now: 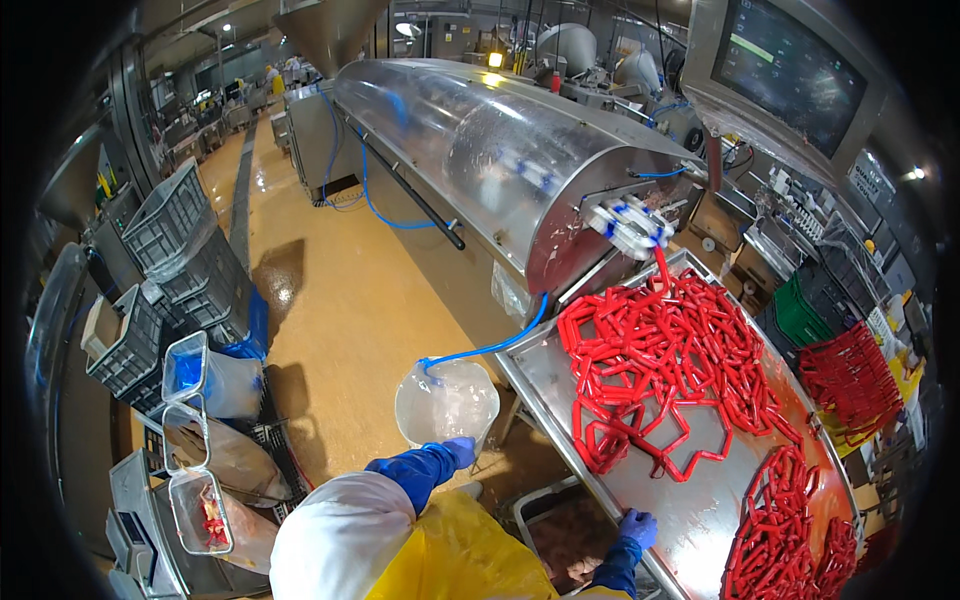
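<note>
My left hand (pixel 457 452), in a blue glove with a white sleeve, grips the lower rim of a clear round plastic bucket (pixel 446 402). A thin blue hose (pixel 492 346) runs into the bucket from the machine. My right hand (pixel 637 526), also gloved in blue, is curled over the near rim of a steel table (pixel 690 510). On the table lie long chains of red sausage links (pixel 660 360), fed from the machine's outlet (pixel 632 224). A second heap of red links (pixel 775 530) lies near my right hand. A yellow apron covers my front.
A long steel machine with a rounded cover (pixel 500 150) stands behind the table, with a screen (pixel 790 70) above it. Grey crates (pixel 185 250) and clear lined bins (pixel 205 375) stand at the left. A tray of meat (pixel 560 530) sits under the table. Green and red crates (pixel 830 345) stand at the right. The yellow floor (pixel 330 310) is wet.
</note>
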`<state>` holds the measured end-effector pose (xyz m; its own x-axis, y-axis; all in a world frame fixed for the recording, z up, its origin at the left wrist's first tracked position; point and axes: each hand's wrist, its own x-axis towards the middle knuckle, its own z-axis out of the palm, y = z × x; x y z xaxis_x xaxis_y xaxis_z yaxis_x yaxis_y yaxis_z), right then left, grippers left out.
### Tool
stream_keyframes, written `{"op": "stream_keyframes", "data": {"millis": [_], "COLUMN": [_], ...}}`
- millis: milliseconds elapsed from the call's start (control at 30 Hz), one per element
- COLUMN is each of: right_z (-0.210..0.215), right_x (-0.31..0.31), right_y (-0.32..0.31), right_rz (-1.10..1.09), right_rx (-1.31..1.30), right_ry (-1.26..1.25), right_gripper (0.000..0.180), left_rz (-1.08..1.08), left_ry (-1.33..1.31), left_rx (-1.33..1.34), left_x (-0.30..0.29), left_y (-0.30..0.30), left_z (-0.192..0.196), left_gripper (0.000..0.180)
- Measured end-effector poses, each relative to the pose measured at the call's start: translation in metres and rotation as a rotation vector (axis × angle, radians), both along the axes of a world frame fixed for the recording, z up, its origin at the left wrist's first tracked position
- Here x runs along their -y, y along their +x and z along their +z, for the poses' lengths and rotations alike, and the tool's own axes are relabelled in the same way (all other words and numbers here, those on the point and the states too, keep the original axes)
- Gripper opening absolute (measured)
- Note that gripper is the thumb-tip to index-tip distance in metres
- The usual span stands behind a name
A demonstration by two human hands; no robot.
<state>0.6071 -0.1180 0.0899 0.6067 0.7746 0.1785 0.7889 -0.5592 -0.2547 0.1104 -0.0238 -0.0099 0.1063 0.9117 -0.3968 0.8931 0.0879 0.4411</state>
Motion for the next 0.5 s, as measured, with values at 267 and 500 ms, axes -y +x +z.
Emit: {"op": "stream_keyframes", "data": {"millis": [267,500], "right_z": [-0.011,-0.003], "right_x": [0.006,0.005], "right_y": [0.006,0.005], "right_rz": [0.082,0.026], "right_rx": [-0.117,-0.038], "right_ry": [0.123,-0.004], "right_gripper": [0.033,0.037], "left_rz": [-0.104,-0.015], "left_ry": [0.179,0.087], "left_rx": [-0.006,-0.025], "left_x": [0.001,0.007], "left_y": [-0.022,-0.003], "left_z": [-0.058,-0.019], "left_gripper": [0.029,0.030]}}
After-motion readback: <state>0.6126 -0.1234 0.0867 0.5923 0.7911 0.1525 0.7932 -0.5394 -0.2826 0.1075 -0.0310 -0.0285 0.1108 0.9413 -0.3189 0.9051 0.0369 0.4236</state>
